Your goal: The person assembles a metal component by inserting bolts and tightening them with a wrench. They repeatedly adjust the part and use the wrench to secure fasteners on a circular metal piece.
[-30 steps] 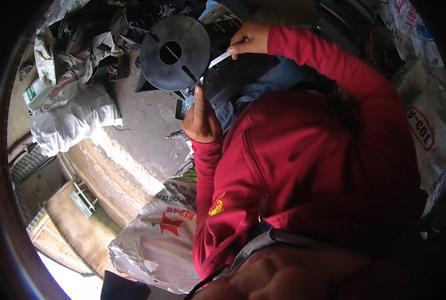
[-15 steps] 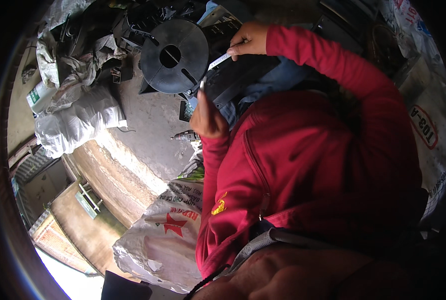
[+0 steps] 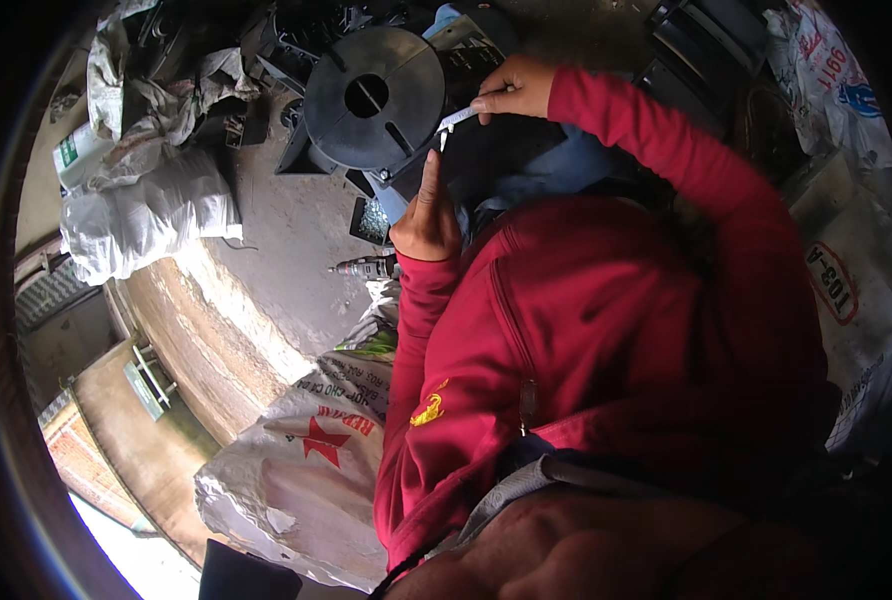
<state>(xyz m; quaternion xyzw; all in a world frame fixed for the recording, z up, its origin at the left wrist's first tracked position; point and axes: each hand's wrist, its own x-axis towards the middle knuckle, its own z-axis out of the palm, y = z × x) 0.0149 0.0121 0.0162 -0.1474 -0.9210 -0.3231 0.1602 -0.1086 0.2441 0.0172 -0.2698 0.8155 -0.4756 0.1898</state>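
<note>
My right hand point(image 3: 514, 88) pinches one end of a slim white printed tube point(image 3: 456, 119), which slants down toward my left. Below its lower end is a small white bit point(image 3: 444, 139), too small to make out. My left hand point(image 3: 426, 222) is just under it, one finger stretched up near the white bit and the others folded. I see nothing held in it, though its palm side is hidden. Beyond the hands, a round black disc point(image 3: 338, 115) with a centre hole and slots lies on other dark parts.
A small dark tray of shiny bits point(image 3: 371, 218) and a power drill point(image 3: 364, 268) are on the floor left of my left hand. White sacks point(image 3: 151, 215) lie farther left; a printed sack point(image 3: 296, 480) is near my left arm. Dark panels point(image 3: 706, 50) stand at the far right.
Both hands have shifted slightly right in view, the left finger now more upright. The tube stays in my right hand. The whole view has shifted a little.
</note>
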